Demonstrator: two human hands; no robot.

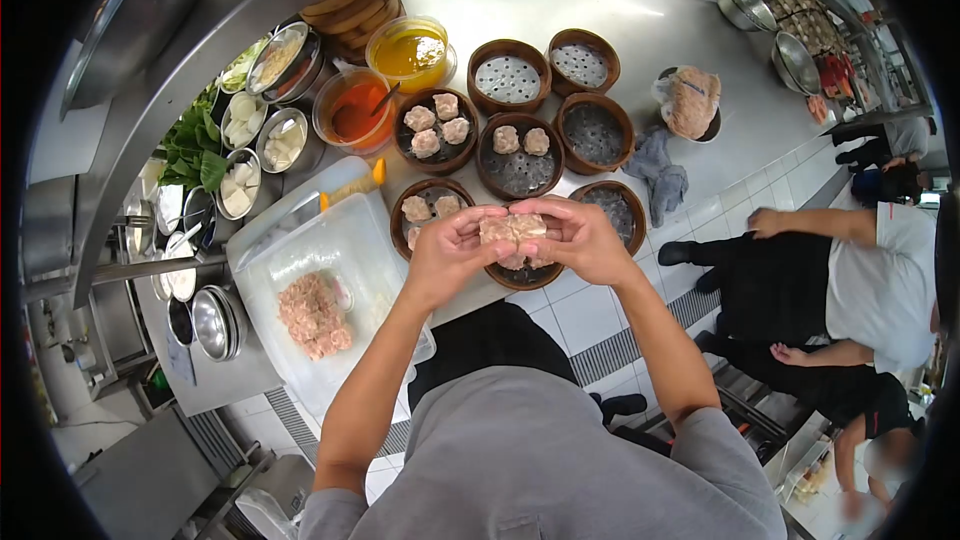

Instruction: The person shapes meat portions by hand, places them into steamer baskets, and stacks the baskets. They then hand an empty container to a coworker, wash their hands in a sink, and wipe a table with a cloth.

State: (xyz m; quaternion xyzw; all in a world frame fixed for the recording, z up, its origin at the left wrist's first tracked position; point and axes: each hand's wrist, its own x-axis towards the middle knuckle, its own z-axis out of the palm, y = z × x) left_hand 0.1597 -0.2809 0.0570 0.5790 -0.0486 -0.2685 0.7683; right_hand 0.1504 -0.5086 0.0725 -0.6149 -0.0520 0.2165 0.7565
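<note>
My left hand (447, 252) and my right hand (578, 238) meet in front of me, fingers curled in. Between them are pale pink siu mai dumplings (513, 229), apparently two side by side, one at each hand. Right under my hands is a bamboo steamer basket (527, 283) with more dumplings, partly hidden by my fingers. Close to my left hand stands another steamer (432, 186) holding several dumplings. Beyond are a steamer with two dumplings (521, 186) and one with several (408, 144). A mound of minced filling (315, 314) lies in a clear plastic tub (385, 312) at left.
Steamers showing only perforated liners (507, 78) stand farther back and right. Bowls of orange sauce (352, 110) and yellow liquid (409, 52) sit at back left. A grey cloth (657, 177) and bagged meat (692, 103) lie right. A co-worker (858, 258) stands at right.
</note>
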